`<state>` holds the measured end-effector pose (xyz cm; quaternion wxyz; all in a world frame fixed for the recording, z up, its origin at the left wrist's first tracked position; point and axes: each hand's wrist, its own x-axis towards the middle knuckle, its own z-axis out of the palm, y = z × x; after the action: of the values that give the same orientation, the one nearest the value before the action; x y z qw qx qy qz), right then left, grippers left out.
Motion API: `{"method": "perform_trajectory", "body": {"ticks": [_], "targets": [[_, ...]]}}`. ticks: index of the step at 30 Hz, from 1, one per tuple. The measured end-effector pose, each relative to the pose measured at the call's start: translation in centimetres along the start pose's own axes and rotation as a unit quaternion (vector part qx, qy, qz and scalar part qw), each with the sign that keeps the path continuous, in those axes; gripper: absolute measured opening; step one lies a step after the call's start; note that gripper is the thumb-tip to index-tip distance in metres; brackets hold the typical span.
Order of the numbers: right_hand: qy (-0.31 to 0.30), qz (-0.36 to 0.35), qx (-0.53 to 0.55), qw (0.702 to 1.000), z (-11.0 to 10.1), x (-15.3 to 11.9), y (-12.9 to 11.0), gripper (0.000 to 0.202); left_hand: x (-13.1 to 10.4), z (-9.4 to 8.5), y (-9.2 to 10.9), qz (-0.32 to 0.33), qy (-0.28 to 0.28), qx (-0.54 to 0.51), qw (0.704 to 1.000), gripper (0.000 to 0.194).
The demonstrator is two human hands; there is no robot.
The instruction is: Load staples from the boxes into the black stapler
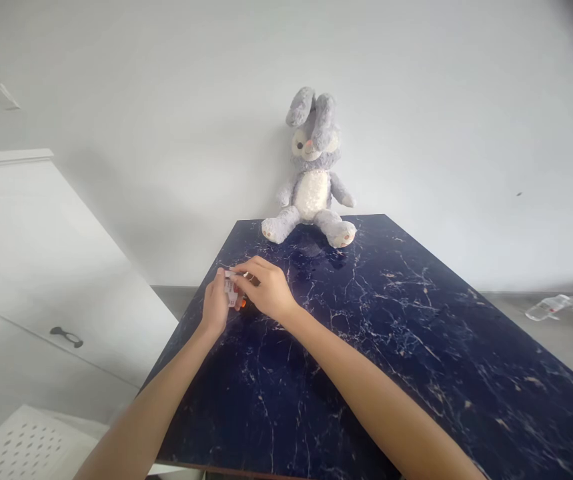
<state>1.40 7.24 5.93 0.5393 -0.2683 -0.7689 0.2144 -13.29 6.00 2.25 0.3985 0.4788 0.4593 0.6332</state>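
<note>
A small white box or packet (231, 291) with dark print and some red on it is held upright over the left part of the table. My left hand (215, 303) is closed around its left side, with the thumb near the top. My right hand (269, 287) reaches in from the right, its thumb and fingers pinched at the packet's upper edge. A bright orange bit (243, 303) shows low between the hands; I cannot tell whether it belongs to the packet. The fingers partly hide the packet.
A grey plush rabbit (311, 193) sits at the far end of the dark blue marbled table (366, 320), against the white wall. On the left stands a white cabinet (41, 233) with a dark handle. A clear plastic bottle (549, 307) lies beyond the table's right edge.
</note>
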Motion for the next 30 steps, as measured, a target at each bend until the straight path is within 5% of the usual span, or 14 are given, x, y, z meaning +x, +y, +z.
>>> {"method": "perform_trajectory", "body": {"ticks": [5, 19, 30], "targets": [[0.041, 0.035, -0.045, 0.998, 0.2, -0.1, 0.6, 0.014, -0.3, 0.3, -0.4, -0.01, -0.043, -0.016, 0.999, 0.052], [0.009, 0.033, -0.031, 0.999, -0.2, 0.0, 0.8, 0.016, -0.3, 0.3, -0.9, -0.014, -0.062, -0.019, 0.998, 0.049], [0.02, -0.036, -0.104, 0.994, 0.3, -0.3, 1.3, 0.015, -0.1, 0.1, -1.0, -0.03, -0.091, -0.037, 0.995, 0.051]]}}
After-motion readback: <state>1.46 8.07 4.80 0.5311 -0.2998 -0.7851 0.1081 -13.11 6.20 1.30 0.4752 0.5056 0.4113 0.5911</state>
